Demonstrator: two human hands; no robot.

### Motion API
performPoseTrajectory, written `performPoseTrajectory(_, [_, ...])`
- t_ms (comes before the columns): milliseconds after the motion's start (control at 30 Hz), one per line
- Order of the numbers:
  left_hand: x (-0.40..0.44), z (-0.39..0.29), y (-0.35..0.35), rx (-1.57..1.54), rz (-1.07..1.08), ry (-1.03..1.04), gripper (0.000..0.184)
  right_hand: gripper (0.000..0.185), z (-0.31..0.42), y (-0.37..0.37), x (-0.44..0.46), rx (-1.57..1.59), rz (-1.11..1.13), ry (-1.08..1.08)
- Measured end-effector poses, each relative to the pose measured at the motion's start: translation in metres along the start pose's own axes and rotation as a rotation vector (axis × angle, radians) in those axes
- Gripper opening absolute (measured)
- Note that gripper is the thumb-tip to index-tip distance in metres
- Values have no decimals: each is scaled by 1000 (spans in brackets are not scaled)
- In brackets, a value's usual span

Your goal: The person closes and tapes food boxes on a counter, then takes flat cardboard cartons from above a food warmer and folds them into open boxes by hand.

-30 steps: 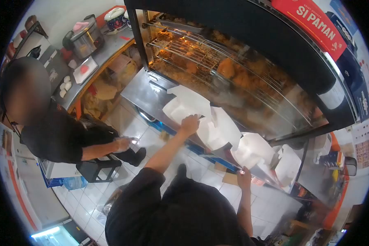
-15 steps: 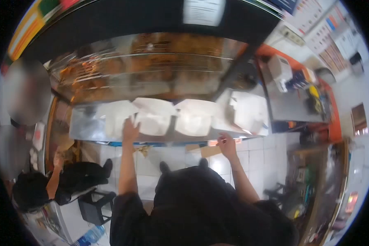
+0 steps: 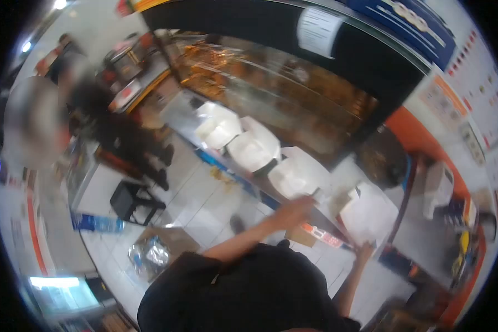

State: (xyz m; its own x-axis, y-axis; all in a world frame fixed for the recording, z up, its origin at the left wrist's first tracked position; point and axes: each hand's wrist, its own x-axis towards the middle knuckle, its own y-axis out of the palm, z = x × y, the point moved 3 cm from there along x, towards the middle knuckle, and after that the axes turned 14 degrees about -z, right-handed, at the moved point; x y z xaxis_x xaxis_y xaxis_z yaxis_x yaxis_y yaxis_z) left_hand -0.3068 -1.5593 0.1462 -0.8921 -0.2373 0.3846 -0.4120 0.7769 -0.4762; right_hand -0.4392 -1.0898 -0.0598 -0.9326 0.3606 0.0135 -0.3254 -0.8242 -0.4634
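Note:
Three white open paper trays lie in a row along a metal counter: a far one (image 3: 218, 126), a middle one (image 3: 255, 148) and a near one (image 3: 297, 176). At the counter's right end is a stack of white paper pieces (image 3: 369, 214), apparently flat or folded like the trays. My left hand (image 3: 294, 213), smeared by motion, is at the counter's front edge beside the near tray. Against the lower edge of the stack is my right hand (image 3: 364, 252); its fingers are too blurred to show whether they grip it.
Behind the trays rises a glass display case (image 3: 271, 83) with brown food inside. A dark round pan (image 3: 383, 157) stands right of it. Two other people are at the left, near a black stool (image 3: 137, 202). A cardboard box (image 3: 171, 249) sits on the floor.
The view has turned, so the counter now slants down to the right. My left hand has left the leftmost tray and moved right, near the nearest tray. My right hand has come to the stack.

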Motion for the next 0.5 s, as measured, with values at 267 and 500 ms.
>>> performPoseTrajectory(267, [42,-242,58,-201,442,311,47,47,286,-63,-146,424,-33,-138])
performPoseTrajectory(500, [45,-248,61,-252,193,74,49,53,318,-70,-135,838,12,105])
